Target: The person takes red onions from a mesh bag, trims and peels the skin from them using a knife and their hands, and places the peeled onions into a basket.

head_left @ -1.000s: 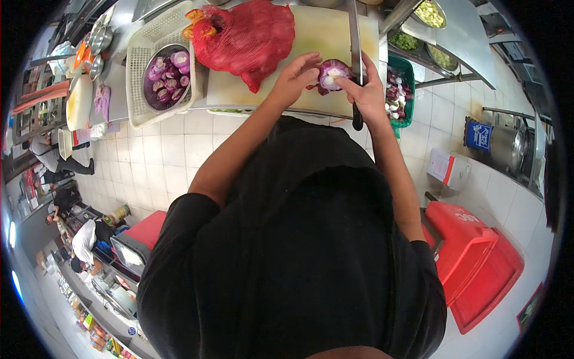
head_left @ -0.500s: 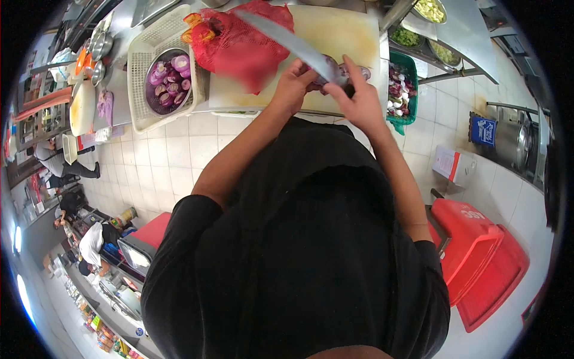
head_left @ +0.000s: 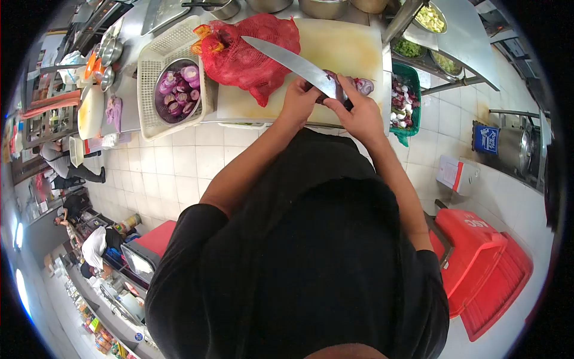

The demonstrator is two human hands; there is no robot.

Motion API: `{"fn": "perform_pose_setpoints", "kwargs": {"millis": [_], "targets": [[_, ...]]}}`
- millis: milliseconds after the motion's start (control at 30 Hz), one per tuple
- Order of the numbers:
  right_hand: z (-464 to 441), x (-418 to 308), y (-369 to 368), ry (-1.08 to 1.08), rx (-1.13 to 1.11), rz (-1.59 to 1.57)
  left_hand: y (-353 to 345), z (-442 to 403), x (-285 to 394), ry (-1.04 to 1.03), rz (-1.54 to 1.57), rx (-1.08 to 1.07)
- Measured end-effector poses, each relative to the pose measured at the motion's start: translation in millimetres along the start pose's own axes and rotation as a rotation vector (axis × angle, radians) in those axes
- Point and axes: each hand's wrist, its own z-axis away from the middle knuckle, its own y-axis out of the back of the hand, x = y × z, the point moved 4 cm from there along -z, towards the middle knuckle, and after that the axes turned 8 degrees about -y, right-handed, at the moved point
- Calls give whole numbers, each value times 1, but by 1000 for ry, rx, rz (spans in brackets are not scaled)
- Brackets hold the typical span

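Observation:
Over the front of the cutting board [head_left: 341, 45], my right hand [head_left: 363, 113] grips a large knife [head_left: 293, 61], its blade pointing up and left over a red mesh bag [head_left: 254, 54]. My left hand [head_left: 299, 103] is closed on a red onion [head_left: 339, 92] under the blade, close to my right fingers. The fingers and blade partly hide the onion. Just beyond my right hand lie purple onion pieces [head_left: 364, 87]. To the left, a metal bowl [head_left: 158, 107] of peeled purple onions [head_left: 179, 90] sits inside a white plastic basket [head_left: 145, 84].
A green basket [head_left: 415, 78] with onion peels and white trimmings hangs by the board's right edge. Metal pots [head_left: 323, 8] line the back. A red bin [head_left: 472, 257] stands on the floor at right. Other people [head_left: 95, 245] are far left.
The view has shifted slightly, so the board, bag and baskets appear further right and lower. Both hands remain together at the onion, with the knife blade still over the bag.

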Motion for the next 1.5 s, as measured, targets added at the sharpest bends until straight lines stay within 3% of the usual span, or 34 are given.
{"fn": "perform_pose_setpoints", "kwargs": {"millis": [100,167,233,300,433,600,700,900,1033,1233,1333,1500], "targets": [[3,13,-4,-71,-74,33,4,2,-5,20,-74,-9],[2,35,-21,4,-20,-183,7,3,-8,29,-120,-21],[2,38,-21,-199,-106,-459,10,4,-8,51,-165,-37],[9,45,-15,-687,-334,-783,16,4,-11,103,-189,-82],[1,63,-9,-747,-288,-789,23,8,-11,142,-107,-103],[-5,73,-12,-728,-348,-554,29,10,-14,166,-91,-102],[-4,63,-20,-317,-122,-380,28,11,-16,168,-88,-53],[5,27,-21,-133,-235,-136,25,13,-18,229,-99,-43],[5,8,-17,-148,-265,6,15,13,-7,94,-110,-3],[2,13,-13,-246,-331,-33,25,8,-14,102,-212,-128],[-2,42,-20,-185,-185,-352,22,7,-6,70,-225,-124],[-2,42,-21,-184,-137,-419,18,3,1,58,-255,-111]]}}
